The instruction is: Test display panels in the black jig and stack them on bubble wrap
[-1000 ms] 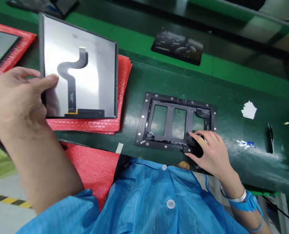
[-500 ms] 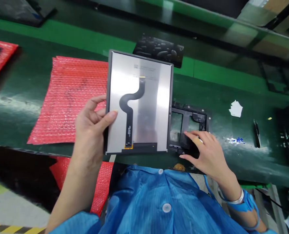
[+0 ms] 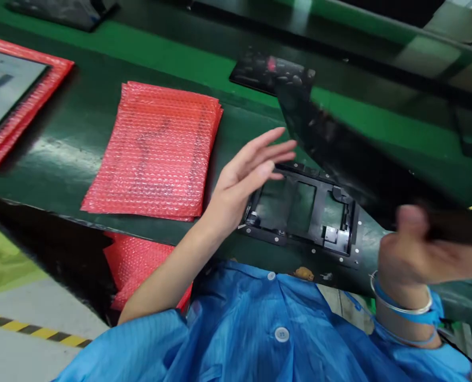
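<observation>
My right hand grips a display panel, its thumb on the near face. The panel is tilted up and smeared by motion, showing a dark face. My left hand holds nothing; its fingers are outstretched and somewhat apart, just left of the panel. Beneath both lies a black frame with rectangular openings, flat on the bench. The left fingers hover over the frame's upper left part, and the panel hides some of its upper right edge.
A stack of red bubble-wrap sleeves lies left of the frame. Further left, a silver-backed panel rests on more red wrap. A dark patterned slab sits at the back. Red wrap also hangs below the bench edge.
The panel has passed from my left hand to my right and swung rightward, its dark face now showing instead of the silver back. My left hand has let go and moved right, over the frame.
</observation>
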`<state>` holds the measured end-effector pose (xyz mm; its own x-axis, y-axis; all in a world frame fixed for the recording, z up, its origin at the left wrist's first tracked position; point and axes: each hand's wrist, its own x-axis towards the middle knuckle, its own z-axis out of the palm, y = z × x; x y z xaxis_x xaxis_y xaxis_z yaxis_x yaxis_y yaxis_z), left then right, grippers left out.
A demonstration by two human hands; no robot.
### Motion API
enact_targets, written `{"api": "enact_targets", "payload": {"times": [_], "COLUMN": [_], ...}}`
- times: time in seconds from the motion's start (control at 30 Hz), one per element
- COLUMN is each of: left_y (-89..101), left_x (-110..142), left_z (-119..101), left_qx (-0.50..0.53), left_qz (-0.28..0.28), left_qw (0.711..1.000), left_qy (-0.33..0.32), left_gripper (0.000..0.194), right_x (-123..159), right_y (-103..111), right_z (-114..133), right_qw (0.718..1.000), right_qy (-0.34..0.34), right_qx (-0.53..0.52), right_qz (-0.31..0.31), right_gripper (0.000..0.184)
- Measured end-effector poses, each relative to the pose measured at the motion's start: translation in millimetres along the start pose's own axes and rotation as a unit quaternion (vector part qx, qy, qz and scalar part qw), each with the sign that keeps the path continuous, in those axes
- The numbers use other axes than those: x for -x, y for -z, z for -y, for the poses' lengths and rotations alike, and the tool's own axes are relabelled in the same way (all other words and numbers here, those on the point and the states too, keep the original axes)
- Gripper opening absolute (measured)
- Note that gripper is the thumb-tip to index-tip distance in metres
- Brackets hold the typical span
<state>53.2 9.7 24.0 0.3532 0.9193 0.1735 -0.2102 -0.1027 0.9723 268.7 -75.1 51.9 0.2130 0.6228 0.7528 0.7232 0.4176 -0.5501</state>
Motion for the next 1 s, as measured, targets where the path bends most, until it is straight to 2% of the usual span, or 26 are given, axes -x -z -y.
{"api": "enact_targets", "payload": {"times": [0.07, 0.1, 0.13, 0.17, 0.27, 0.33, 0.37, 0.43, 0.53, 0.63, 0.7, 0.83, 1.0], "left_y": [16.2, 23.0, 28.3, 31.9, 33.5, 30.0, 28.0, 25.2, 27.2, 35.8, 41.6, 45.8, 43.4], "left_x": [-15, -23, -31, -38, -52, -54, -54, -49, -35, -10, 11, 46, 58], "left_z": [25, 39, 51, 62, 79, 81, 81, 80, 77, 69, 60, 45, 48], "left_qx": [-0.035, -0.055, -0.076, -0.100, -0.158, -0.178, -0.183, -0.188, -0.179, -0.175, -0.208, -0.302, -0.368], "left_qz": [-0.037, -0.052, -0.063, -0.062, -0.029, -0.017, -0.021, -0.038, -0.040, -0.028, -0.025, 0.027, 0.070], "left_qw": [0.998, 0.997, 0.995, 0.993, 0.986, 0.983, 0.982, 0.981, 0.983, 0.983, 0.976, 0.949, 0.926], "left_qy": [-0.030, -0.025, -0.010, 0.006, 0.038, 0.036, 0.032, 0.026, 0.031, 0.046, 0.062, 0.085, 0.046], "left_gripper": [0.046, 0.047, 0.047, 0.047, 0.046, 0.046, 0.046, 0.045, 0.046, 0.051, 0.058, 0.072, 0.075], "right_x": [-7, -9, -11, -11, -6, 2, 6, 12, 15, 14, 13, 15, 18], "right_y": [6, 9, 14, 18, 29, 32, 31, 29, 24, 21, 19, 15, 9], "right_z": [-16, -26, -35, -45, -71, -81, -83, -82, -71, -60, -56, -52, -50], "right_qw": [0.982, 0.967, 0.955, 0.942, 0.871, 0.826, 0.816, 0.811, 0.819, 0.832, 0.835, 0.829, 0.817], "right_qy": [-0.035, -0.074, -0.135, -0.208, -0.413, -0.502, -0.523, -0.539, -0.542, -0.540, -0.541, -0.552, -0.569], "right_qx": [-0.035, -0.068, -0.107, -0.143, -0.178, -0.152, -0.138, -0.127, -0.134, -0.112, -0.093, -0.089, -0.089], "right_qz": [-0.184, -0.234, -0.241, -0.221, -0.200, -0.206, -0.204, -0.186, -0.131, -0.065, -0.038, 0.005, 0.027], "right_gripper": [0.020, 0.017, 0.015, 0.015, 0.016, 0.014, 0.014, 0.017, 0.026, 0.031, 0.032, 0.035, 0.039]}}
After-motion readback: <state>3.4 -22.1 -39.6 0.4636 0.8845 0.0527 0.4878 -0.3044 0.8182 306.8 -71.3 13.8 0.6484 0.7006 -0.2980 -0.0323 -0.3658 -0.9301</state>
